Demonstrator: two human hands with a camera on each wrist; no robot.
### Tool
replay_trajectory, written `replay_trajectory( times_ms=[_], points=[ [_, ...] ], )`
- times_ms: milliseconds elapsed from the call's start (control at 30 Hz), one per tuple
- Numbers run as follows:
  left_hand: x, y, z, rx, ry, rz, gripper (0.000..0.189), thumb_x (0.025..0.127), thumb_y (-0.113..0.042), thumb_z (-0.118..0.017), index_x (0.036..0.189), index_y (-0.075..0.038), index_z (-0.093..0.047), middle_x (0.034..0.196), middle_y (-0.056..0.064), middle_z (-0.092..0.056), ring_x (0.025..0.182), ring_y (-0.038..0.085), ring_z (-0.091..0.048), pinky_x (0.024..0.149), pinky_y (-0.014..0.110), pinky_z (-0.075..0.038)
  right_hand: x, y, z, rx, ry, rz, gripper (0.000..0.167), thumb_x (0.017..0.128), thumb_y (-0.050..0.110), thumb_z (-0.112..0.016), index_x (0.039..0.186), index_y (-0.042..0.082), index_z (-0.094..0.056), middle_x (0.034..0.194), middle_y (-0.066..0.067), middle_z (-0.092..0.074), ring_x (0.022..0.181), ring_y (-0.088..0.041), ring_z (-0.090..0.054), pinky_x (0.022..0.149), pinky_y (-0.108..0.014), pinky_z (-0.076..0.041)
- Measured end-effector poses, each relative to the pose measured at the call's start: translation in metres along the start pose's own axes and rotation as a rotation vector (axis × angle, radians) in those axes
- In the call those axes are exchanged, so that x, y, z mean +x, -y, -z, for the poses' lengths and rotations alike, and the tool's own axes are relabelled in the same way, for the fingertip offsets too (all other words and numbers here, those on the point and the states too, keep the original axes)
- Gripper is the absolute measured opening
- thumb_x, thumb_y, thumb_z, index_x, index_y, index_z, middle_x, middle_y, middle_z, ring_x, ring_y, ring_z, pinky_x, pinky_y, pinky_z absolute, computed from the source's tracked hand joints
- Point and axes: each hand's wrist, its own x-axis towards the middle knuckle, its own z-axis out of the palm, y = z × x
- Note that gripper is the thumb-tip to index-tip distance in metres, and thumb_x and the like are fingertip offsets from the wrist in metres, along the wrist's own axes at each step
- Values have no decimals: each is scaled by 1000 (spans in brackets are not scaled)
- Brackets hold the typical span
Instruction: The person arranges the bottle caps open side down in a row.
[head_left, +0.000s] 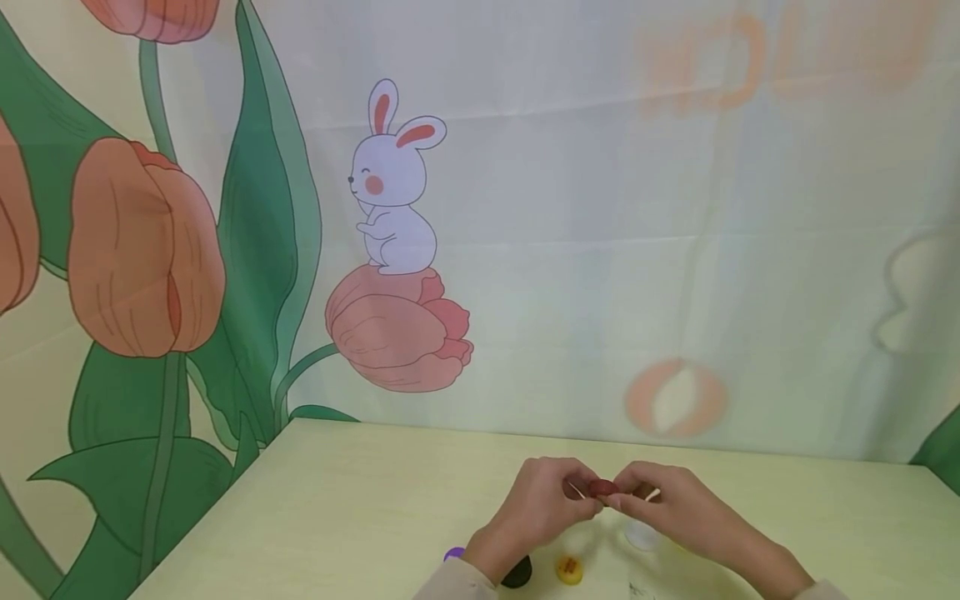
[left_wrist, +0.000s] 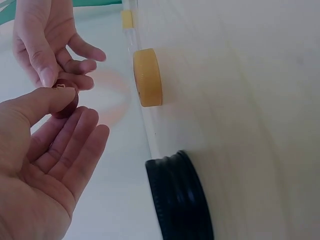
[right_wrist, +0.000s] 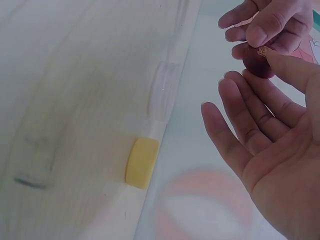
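Both hands meet above the table around a small dark red bottle cap (head_left: 602, 488) with gold marks on its face. My left hand (head_left: 536, 504) pinches one side of it between thumb and fingers. On the opposite side, my right hand (head_left: 678, 508) pinches it too. In the left wrist view, the left thumb lies over the cap (left_wrist: 67, 102) and partly hides it. The right wrist view shows the right thumb at its edge, the other fingers (right_wrist: 240, 120) spread below.
On the pale table (head_left: 337, 508) lie a yellow cap (head_left: 569, 570), a black cap (head_left: 517, 573), a purple cap (head_left: 454, 553) partly behind the left wrist, and a whitish cap (head_left: 640, 536) below the right hand. Another yellow cap (right_wrist: 142, 162) shows in the right wrist view. A printed curtain (head_left: 562, 250) hangs behind.
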Motion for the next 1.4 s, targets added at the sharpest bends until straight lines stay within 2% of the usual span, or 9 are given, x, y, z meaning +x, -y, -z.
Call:
replay_trajectory(
  times_ms=[133, 233, 400, 700, 900, 1167, 1400],
  points=[
    [-1, -1, 1, -25, 15, -5, 23, 89, -1, -84, 109, -10, -80, 91, -9, -77, 77, -1, -68, 72, 18, -55, 0, -1, 1, 4, 7, -3, 13, 108, 29, -65, 107, 20, -75, 105, 5, -75, 93, -17, -71, 77, -31, -57],
    [-1, 0, 1, 3, -1, -51, 33, 86, 1, -86, 117, -9, -77, 93, -7, -77, 78, 0, -69, 72, 17, -54, 0, -2, 2, 14, 16, -15, 15, 110, 28, -62, 107, 19, -75, 107, 4, -75, 94, -20, -71, 76, -31, -57],
    [1, 1, 1, 69, -33, -107, 37, 86, 0, -86, 120, -13, -77, 93, -9, -76, 75, -1, -67, 71, 16, -54, -1, -3, 2, 16, 18, -30, 19, 110, 28, -61, 107, 15, -74, 103, -1, -73, 89, -14, -67, 72, -31, -54],
    [1, 1, 0, 102, -35, -78, 28, 87, -9, -88, 113, -16, -80, 90, -8, -75, 72, -2, -64, 69, 17, -52, -2, -2, 2, 18, 10, -37, 19, 111, 28, -60, 110, 16, -74, 105, -1, -73, 89, -14, -67, 72, -31, -54],
    [1, 1, 2, 112, -28, -69, 23, 88, -13, -88, 110, -15, -82, 91, -16, -73, 74, -3, -64, 69, 17, -51, -2, 2, 1, 3, -23, 2, 14, 108, 26, -66, 117, 18, -72, 105, 6, -73, 89, -12, -68, 72, -31, -56],
    [-1, 1, 5, 101, -4, -25, 19, 87, -21, -90, 105, -18, -84, 88, -20, -72, 75, -4, -62, 69, 19, -51, -2, 3, 1, -6, -21, 71, 12, 101, 19, -76, 113, 19, -72, 106, 9, -73, 86, -8, -67, 73, -31, -59],
    [-3, -1, 7, 108, 26, -41, 20, 84, -26, -94, 100, -20, -84, 87, -23, -71, 77, -4, -63, 71, 19, -50, -2, 6, 4, -39, 15, 120, 19, 96, 10, -79, 108, 23, -70, 102, 12, -72, 83, -7, -65, 71, -30, -57]
  ],
)
